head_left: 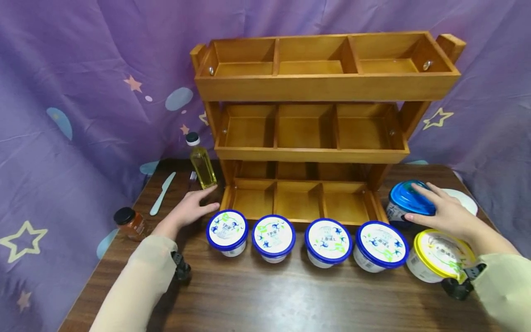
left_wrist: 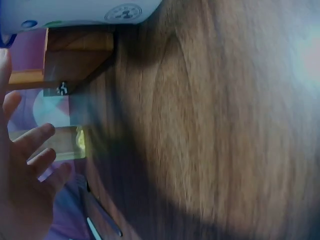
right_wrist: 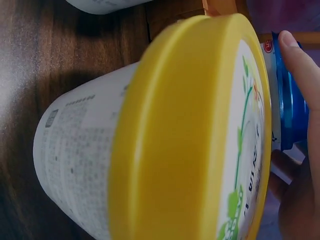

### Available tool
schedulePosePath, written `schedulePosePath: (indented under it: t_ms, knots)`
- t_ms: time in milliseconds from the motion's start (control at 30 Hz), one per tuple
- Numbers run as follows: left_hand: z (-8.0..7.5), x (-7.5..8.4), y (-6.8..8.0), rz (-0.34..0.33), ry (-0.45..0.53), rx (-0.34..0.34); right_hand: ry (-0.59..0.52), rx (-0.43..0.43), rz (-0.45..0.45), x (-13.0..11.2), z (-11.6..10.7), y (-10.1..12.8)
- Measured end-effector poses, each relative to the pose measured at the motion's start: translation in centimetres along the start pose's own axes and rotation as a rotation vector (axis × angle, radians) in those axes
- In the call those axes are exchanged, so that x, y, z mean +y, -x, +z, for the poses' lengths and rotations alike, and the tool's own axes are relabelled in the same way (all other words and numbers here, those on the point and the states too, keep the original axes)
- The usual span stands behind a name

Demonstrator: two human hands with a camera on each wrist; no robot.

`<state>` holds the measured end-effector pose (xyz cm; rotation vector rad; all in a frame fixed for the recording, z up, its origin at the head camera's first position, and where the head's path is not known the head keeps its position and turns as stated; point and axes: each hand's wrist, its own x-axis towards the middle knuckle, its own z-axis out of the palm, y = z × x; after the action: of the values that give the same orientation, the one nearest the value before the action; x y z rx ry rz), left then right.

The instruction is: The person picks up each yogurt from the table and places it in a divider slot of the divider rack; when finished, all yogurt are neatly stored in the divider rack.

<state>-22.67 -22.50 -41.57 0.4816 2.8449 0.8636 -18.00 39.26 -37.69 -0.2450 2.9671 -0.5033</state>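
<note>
My right hand (head_left: 433,208) grips a blue-lidded tub (head_left: 402,197) at the right of the table, fingers over the lid and thumb on its front side. In the right wrist view a fingertip (right_wrist: 297,52) touches that blue lid (right_wrist: 287,105), behind a yellow-lidded tub (right_wrist: 165,135). My left hand (head_left: 194,206) rests flat on the table, fingers relaxed, next to an oil bottle (head_left: 202,163) and the leftmost of several blue-rimmed tubs (head_left: 227,230). In the left wrist view the left hand (left_wrist: 25,170) holds nothing, with the oil bottle (left_wrist: 65,142) just beyond its fingers.
A three-tier wooden rack (head_left: 311,87) with empty compartments stands at the back. The yellow-lidded tub (head_left: 441,253) stands under my right wrist. A black-capped jar (head_left: 129,222), a pale knife (head_left: 162,193) and a fork (head_left: 192,176) lie left; a white plate (head_left: 466,200) is right.
</note>
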Motion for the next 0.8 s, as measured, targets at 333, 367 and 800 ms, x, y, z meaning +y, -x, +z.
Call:
schedulePosePath:
  t_ms: [333,367,800]
  knots:
    - [1.3,0.2,-1.1,-0.040,0.209,-0.050,-0.058,0.022,0.001,-0.5,-0.1,0.1]
    - [1.5,0.1,-1.2,-0.036,0.243,-0.059,-0.066,0.026,-0.002,-0.5,-0.1,0.1]
    - [2.9,0.1,-1.6,-0.080,0.402,-0.090,-0.114,0.003,0.030,-0.7,-0.1,-0.6]
